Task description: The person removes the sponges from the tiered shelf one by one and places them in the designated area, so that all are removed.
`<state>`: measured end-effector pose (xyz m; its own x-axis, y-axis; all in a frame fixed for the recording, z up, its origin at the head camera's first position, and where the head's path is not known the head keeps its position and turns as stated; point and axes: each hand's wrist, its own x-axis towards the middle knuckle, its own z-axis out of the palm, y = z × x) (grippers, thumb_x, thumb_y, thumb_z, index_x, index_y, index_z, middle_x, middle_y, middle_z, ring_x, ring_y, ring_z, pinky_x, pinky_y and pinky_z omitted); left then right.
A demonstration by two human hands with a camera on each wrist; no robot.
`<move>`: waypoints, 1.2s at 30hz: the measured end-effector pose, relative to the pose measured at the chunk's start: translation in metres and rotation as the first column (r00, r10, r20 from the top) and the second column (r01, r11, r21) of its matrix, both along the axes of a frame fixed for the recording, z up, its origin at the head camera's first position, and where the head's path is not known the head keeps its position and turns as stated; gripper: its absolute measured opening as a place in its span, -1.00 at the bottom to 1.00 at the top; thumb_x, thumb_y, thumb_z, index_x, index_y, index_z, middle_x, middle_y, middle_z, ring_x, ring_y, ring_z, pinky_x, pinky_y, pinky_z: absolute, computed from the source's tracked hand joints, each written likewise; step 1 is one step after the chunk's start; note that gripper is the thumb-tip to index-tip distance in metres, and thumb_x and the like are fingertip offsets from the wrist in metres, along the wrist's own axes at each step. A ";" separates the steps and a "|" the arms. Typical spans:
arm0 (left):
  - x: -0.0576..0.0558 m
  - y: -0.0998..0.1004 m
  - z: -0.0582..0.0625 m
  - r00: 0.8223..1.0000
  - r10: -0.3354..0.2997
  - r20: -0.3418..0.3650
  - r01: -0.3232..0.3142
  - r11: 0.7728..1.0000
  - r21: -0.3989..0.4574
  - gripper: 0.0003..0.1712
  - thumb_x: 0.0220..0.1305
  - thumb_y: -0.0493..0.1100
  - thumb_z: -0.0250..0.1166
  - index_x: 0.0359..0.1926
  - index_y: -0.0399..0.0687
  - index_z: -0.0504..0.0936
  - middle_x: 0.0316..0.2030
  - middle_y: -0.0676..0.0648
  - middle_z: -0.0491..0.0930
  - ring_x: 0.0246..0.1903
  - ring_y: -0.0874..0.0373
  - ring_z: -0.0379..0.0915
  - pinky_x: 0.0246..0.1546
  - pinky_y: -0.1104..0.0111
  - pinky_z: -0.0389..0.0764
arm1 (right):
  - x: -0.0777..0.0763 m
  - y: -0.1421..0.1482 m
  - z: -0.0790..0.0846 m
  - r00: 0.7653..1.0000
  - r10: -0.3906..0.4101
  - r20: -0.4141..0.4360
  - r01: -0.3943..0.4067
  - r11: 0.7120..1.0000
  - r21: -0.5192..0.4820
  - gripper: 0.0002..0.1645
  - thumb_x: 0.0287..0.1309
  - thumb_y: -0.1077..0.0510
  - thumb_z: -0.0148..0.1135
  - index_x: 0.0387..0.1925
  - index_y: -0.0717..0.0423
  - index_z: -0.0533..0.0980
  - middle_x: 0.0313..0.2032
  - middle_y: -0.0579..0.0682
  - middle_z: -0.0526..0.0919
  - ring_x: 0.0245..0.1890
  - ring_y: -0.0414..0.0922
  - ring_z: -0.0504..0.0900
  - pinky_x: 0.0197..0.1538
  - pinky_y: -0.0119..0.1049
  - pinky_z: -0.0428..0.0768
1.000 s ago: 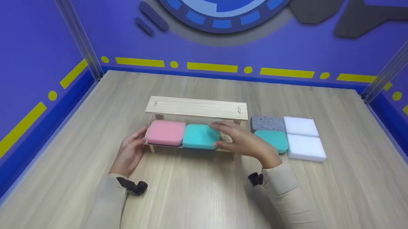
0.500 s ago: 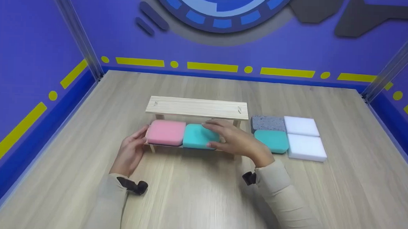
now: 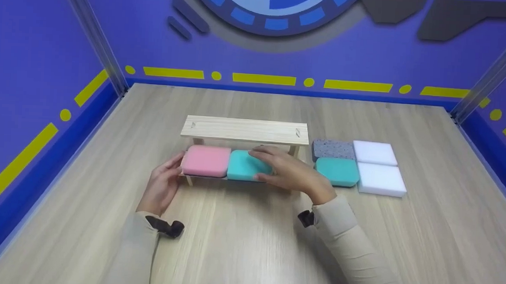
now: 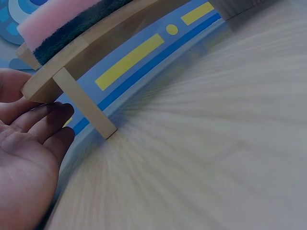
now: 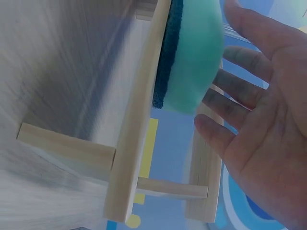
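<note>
A two-level wooden rack (image 3: 245,129) stands mid-table. On its lower board a pink sponge (image 3: 207,161) and a turquoise sponge (image 3: 240,165) lie side by side, dark scouring side down. My left hand (image 3: 161,186) holds the rack's left end; in the left wrist view the thumb lies against the board's end and the curled fingers sit under it. My right hand (image 3: 292,171) is over the right part of the turquoise sponge, fingers spread and nearly straight. In the right wrist view its fingertips are at the sponge's upper face, the palm apart from it.
Right of the rack, a grey speckled block (image 3: 333,149), a teal sponge (image 3: 337,171) and two white foam blocks (image 3: 375,153) lie close together on the wood-grain table (image 3: 240,244). Blue walls (image 3: 256,61) stand behind and at both sides.
My right hand has moved slightly left, farther over the turquoise sponge. The left hand and both sponges on the rack keep their places; the head view has tilted slightly.
</note>
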<state>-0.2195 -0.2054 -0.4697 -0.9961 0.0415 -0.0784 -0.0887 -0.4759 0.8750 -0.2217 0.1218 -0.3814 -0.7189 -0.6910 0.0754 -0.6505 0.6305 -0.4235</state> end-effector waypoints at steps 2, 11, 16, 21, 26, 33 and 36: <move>0.000 0.000 0.001 1.000 -0.005 0.003 0.005 1.000 -0.012 -0.34 0.29 -0.55 -0.16 0.42 -0.47 -0.04 0.49 -0.27 -0.07 0.49 0.01 -0.18 0.49 0.27 -0.07 | 0.000 -0.001 0.000 1.000 -0.004 -0.004 0.004 1.000 0.007 -0.24 0.26 -0.11 0.17 0.41 0.03 0.23 0.39 0.07 0.28 0.41 0.00 0.23 0.42 -0.09 0.27; 0.000 -0.001 0.001 1.000 -0.022 -0.007 0.022 1.000 -0.017 -0.34 0.31 -0.54 -0.16 0.42 -0.47 -0.06 0.50 -0.25 -0.11 0.50 0.04 -0.24 0.49 0.29 -0.14 | 0.001 -0.006 0.000 1.000 -0.017 -0.024 0.018 0.999 0.037 -0.21 0.23 -0.14 0.20 0.41 0.01 0.23 0.39 0.06 0.28 0.42 0.01 0.23 0.42 -0.09 0.26; 0.000 -0.001 0.000 1.000 -0.020 -0.008 0.020 1.000 0.002 -0.34 0.32 -0.54 -0.18 0.43 -0.47 -0.06 0.50 -0.26 -0.11 0.50 0.04 -0.23 0.49 0.28 -0.12 | 0.001 -0.009 -0.001 0.999 -0.025 -0.036 0.028 0.998 0.059 -0.20 0.22 -0.16 0.20 0.42 -0.01 0.23 0.41 0.06 0.25 0.43 0.01 0.19 0.44 -0.07 0.22; 0.000 -0.001 -0.001 1.000 -0.015 -0.009 0.015 1.000 -0.004 -0.34 0.32 -0.53 -0.18 0.43 -0.46 -0.05 0.49 -0.26 -0.09 0.50 0.02 -0.20 0.49 0.28 -0.09 | 0.002 -0.012 -0.003 0.997 -0.027 -0.066 0.031 0.997 0.069 -0.20 0.21 -0.17 0.21 0.41 -0.03 0.23 0.44 0.08 0.20 0.44 0.04 0.18 0.44 -0.05 0.22; -0.002 -0.001 0.000 1.000 -0.019 -0.009 0.019 1.000 -0.014 -0.34 0.31 -0.54 -0.19 0.42 -0.47 -0.05 0.49 -0.26 -0.08 0.49 0.02 -0.19 0.49 0.27 -0.08 | 0.002 -0.014 -0.005 0.993 -0.018 -0.117 0.030 0.995 0.097 -0.23 0.22 -0.17 0.20 0.40 -0.05 0.26 0.42 0.13 0.23 0.42 0.08 0.21 0.44 -0.04 0.22; -0.002 -0.001 0.001 1.000 -0.013 -0.003 0.013 1.000 -0.005 -0.32 0.28 -0.55 -0.17 0.42 -0.46 -0.05 0.50 -0.25 -0.10 0.50 0.03 -0.22 0.49 0.29 -0.09 | 0.002 -0.015 -0.008 0.989 -0.021 -0.146 0.037 0.993 0.109 -0.28 0.23 -0.16 0.19 0.37 -0.09 0.31 0.38 0.13 0.30 0.39 0.07 0.26 0.42 -0.02 0.25; 0.001 -0.002 -0.002 1.000 -0.014 -0.004 0.014 1.000 -0.008 -0.32 0.28 -0.54 -0.16 0.42 -0.46 -0.06 0.50 -0.26 -0.10 0.50 0.02 -0.22 0.49 0.28 -0.09 | 0.003 -0.015 -0.011 0.989 -0.024 -0.143 0.039 0.994 0.104 -0.29 0.22 -0.15 0.21 0.37 -0.10 0.32 0.36 0.12 0.32 0.37 0.06 0.29 0.41 -0.02 0.27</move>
